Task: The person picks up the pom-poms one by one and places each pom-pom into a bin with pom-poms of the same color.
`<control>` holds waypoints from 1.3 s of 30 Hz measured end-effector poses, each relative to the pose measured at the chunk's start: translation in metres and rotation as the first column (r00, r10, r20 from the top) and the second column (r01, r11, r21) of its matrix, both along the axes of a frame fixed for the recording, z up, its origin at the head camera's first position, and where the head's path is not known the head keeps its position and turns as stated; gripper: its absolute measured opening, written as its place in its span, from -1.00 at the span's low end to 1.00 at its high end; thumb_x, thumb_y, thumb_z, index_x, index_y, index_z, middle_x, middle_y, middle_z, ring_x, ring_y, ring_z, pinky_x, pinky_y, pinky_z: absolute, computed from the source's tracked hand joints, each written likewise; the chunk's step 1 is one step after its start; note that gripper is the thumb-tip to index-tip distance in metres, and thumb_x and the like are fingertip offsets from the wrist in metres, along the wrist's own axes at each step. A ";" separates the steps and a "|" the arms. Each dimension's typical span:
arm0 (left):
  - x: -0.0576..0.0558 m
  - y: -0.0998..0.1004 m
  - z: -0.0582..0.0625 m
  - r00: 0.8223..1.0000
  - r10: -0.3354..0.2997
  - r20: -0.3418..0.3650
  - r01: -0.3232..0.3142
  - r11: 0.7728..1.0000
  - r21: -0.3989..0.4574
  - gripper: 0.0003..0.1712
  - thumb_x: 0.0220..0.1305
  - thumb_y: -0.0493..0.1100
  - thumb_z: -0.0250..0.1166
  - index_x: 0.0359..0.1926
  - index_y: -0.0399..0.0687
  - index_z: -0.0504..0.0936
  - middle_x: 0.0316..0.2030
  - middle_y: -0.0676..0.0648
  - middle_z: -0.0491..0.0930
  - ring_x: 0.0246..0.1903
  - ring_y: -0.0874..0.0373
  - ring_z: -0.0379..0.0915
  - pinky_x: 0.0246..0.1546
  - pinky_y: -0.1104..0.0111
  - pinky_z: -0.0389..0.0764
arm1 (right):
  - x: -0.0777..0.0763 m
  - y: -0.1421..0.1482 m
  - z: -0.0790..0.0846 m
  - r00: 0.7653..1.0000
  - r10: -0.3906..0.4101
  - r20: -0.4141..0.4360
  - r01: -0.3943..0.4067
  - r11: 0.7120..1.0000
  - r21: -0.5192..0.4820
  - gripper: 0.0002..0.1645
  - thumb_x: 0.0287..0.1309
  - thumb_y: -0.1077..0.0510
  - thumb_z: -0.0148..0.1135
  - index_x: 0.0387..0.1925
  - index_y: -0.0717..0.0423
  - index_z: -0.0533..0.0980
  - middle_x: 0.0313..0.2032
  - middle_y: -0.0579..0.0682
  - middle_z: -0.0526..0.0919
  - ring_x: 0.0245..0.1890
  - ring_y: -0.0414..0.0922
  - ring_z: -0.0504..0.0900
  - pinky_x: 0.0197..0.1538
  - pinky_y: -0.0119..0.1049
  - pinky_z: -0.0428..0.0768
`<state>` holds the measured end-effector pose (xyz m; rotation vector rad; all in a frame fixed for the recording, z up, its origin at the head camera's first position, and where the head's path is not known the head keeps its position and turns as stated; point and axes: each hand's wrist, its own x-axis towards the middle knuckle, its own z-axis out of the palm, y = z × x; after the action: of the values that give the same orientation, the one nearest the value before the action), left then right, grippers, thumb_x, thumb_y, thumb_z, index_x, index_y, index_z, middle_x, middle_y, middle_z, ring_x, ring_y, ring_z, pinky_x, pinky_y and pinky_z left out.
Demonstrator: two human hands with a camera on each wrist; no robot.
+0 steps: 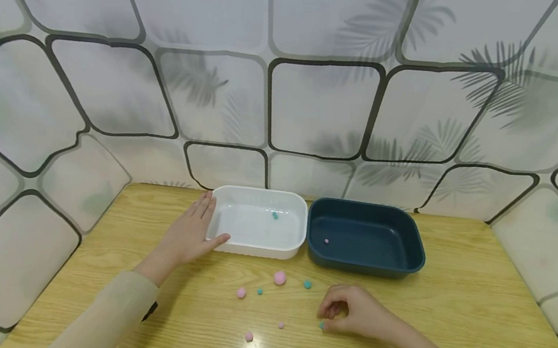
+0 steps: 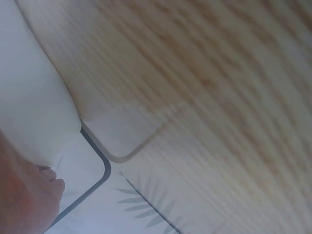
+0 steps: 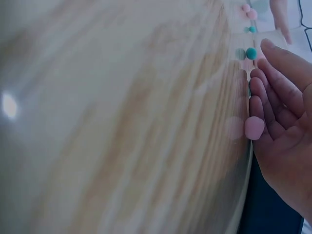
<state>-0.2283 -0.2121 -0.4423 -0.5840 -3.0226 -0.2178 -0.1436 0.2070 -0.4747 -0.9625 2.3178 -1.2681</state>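
Head: teal ball (image 1: pixel 321 325) at right hand (image 1: pixel 353 311)

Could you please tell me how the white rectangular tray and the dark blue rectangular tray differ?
The white rectangular tray holds small teal balls; the dark blue rectangular tray holds a small pink ball. The left hand touches the white tray; the blue tray is untouched. Both are open-topped.

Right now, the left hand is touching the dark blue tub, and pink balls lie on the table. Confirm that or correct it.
The tub is wrong: the head view shows the left hand touching the white tub, not the dark blue tub. Pink balls do lie on the table.
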 end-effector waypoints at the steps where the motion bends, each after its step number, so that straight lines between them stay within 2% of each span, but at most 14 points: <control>1: 0.000 0.000 0.000 1.000 0.001 0.000 -0.001 1.000 0.000 0.18 0.52 0.37 0.12 0.63 -0.51 -0.05 0.66 -0.44 -0.10 0.68 -0.31 -0.17 0.68 -0.08 0.07 | 0.000 0.000 0.000 1.000 0.008 -0.008 -0.008 1.000 0.007 -0.86 0.15 0.12 0.62 -0.27 -0.02 0.76 -0.30 -0.14 0.76 -0.32 -0.41 0.62 -0.22 -0.44 0.71; 7: 0.001 0.000 0.000 1.000 0.003 0.000 -0.003 1.000 0.004 0.18 0.51 0.36 0.13 0.62 -0.51 -0.05 0.66 -0.44 -0.10 0.68 -0.31 -0.18 0.68 -0.09 0.07 | 0.000 -0.002 0.004 0.998 0.045 -0.054 -0.043 0.998 0.039 -0.85 0.12 0.12 0.63 -0.29 -0.04 0.76 -0.35 -0.16 0.72 -0.34 -0.44 0.58 -0.26 -0.45 0.68; 17: 0.001 -0.002 0.000 1.000 0.005 0.005 -0.005 1.000 0.008 0.17 0.51 0.36 0.12 0.63 -0.51 -0.06 0.67 -0.43 -0.13 0.68 -0.31 -0.18 0.68 -0.09 0.07 | 0.001 -0.007 0.008 0.994 0.052 -0.099 -0.044 0.996 0.082 -0.87 0.14 0.21 0.60 -0.33 -0.05 0.76 -0.39 -0.20 0.68 -0.38 -0.46 0.54 -0.30 -0.47 0.65; 23: 0.000 -0.002 -0.002 1.000 0.005 0.001 -0.005 1.000 0.002 0.17 0.53 0.38 0.09 0.63 -0.51 -0.04 0.66 -0.44 -0.11 0.68 -0.31 -0.18 0.68 -0.09 0.07 | 0.002 -0.008 0.008 0.991 0.054 -0.126 -0.041 0.994 0.105 -0.87 0.17 0.20 0.59 -0.34 -0.09 0.75 -0.39 -0.25 0.67 -0.38 -0.49 0.51 -0.30 -0.50 0.63; 32: 0.000 0.000 -0.001 1.000 0.004 0.003 -0.004 1.000 0.006 0.18 0.52 0.39 0.10 0.63 -0.50 -0.05 0.67 -0.43 -0.11 0.68 -0.31 -0.17 0.68 -0.09 0.07 | 0.002 -0.006 0.010 0.991 0.029 -0.131 -0.018 0.996 0.084 -0.87 0.16 0.23 0.57 -0.36 -0.07 0.75 -0.39 -0.25 0.71 -0.38 -0.49 0.54 -0.31 -0.48 0.66; 39: 0.000 0.000 -0.001 1.000 0.007 0.006 -0.007 1.000 0.005 0.17 0.52 0.39 0.09 0.63 -0.50 -0.04 0.67 -0.41 -0.13 0.69 -0.30 -0.18 0.68 -0.08 0.07 | 0.000 -0.005 0.019 0.985 -0.009 -0.171 0.027 0.995 0.100 -0.88 0.18 0.25 0.55 -0.34 -0.03 0.75 -0.38 -0.26 0.76 -0.39 -0.51 0.57 -0.32 -0.49 0.68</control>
<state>-0.2283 -0.2124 -0.4435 -0.5731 -3.0288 -0.2278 -0.1440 0.2025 -0.4555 -1.0546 2.4989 -1.1009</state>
